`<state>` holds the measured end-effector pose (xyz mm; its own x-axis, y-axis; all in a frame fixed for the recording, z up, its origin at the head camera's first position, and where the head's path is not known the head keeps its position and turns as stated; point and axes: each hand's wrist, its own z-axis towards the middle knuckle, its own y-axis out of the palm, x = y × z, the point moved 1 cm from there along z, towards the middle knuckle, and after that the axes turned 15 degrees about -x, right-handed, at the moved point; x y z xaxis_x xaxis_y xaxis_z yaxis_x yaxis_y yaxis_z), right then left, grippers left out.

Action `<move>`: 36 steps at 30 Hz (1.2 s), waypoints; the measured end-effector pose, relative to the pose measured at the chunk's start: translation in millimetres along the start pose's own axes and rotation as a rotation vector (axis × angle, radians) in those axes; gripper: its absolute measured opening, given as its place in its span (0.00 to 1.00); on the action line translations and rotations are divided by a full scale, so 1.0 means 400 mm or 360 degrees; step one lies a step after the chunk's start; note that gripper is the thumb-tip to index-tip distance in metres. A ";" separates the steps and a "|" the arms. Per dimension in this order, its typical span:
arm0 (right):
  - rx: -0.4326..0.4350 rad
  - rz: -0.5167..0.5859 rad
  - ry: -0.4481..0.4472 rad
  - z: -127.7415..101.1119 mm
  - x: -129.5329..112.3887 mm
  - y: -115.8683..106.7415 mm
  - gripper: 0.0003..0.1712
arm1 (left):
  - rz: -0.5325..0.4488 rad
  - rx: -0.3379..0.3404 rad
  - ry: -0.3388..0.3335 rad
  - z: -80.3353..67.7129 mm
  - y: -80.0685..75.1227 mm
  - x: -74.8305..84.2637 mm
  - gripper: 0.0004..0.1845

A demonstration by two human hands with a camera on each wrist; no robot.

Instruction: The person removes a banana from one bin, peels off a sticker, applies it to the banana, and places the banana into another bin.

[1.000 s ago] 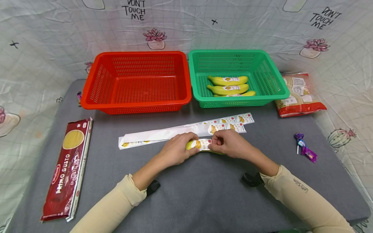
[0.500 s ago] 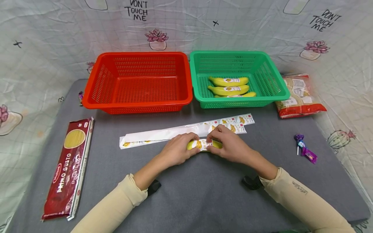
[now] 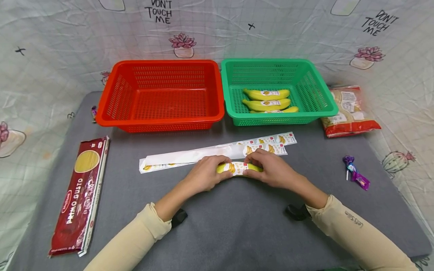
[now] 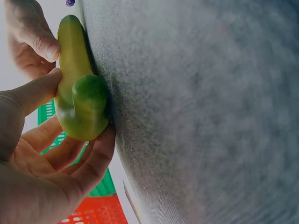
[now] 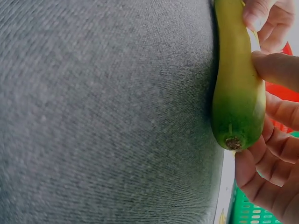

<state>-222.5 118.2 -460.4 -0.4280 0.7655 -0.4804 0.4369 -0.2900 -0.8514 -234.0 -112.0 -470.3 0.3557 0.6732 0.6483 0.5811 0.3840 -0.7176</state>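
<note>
A yellow banana with greenish ends (image 4: 76,60) lies crosswise on the grey table in front of the person. On its upper side is a white label with a banana picture (image 3: 238,168). The left hand (image 3: 205,174) grips the left end, thumb on the near side and fingers round the far side. Toward the right end, the right hand (image 3: 274,170) holds the banana between thumb and fingers, its thumb at the label's right edge. In the right wrist view, the right thumb (image 5: 278,67) presses near the label while the other fingers curl beside the banana's dark tip.
Sticker strips (image 3: 193,157) lie just behind the hands. Farther back stand a red basket (image 3: 159,123) and a green basket (image 3: 285,119) with labelled bananas. A spaghetti pack (image 3: 79,195) is at left; a red-and-clear food bag (image 3: 350,113) and wrapped sweets (image 3: 354,173) are at right.
The right hand's fingers have shifted from the label's right end to round the banana's right part, and the label now lies flat along it. The left hand stays in place.
</note>
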 end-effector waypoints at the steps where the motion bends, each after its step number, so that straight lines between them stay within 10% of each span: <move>1: -0.0002 0.0011 -0.0002 0.000 0.001 0.000 0.14 | -0.0004 0.0003 0.0001 0.001 0.000 0.000 0.15; 13: 0.0086 0.0143 -0.0053 0.004 0.026 -0.035 0.15 | -0.0085 0.0034 0.0027 -0.002 -0.002 -0.006 0.15; 22: 0.0655 0.0173 0.0402 -0.094 0.166 -0.372 0.24 | -0.0112 0.0025 0.0024 0.001 -0.003 -0.006 0.17; 27: 0.0482 0.0318 0.0789 -0.155 0.301 -0.499 0.38 | -0.0114 0.0027 0.0011 0.000 -0.005 -0.008 0.18; 32: 0.0322 0.0498 0.0944 -0.183 0.394 -0.504 0.45 | -0.0122 0.0030 0.0020 0.000 -0.004 -0.009 0.20; 36: 0.0366 0.0834 0.0807 -0.178 0.436 -0.463 0.22 | -0.0129 0.0031 0.0019 -0.001 -0.004 -0.010 0.20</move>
<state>-321.8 346.5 -371.5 0.2298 0.6486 -0.7256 0.2832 -0.7579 -0.5877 -236.1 -115.7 -471.6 0.3169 0.6321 0.7072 0.5938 0.4492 -0.6676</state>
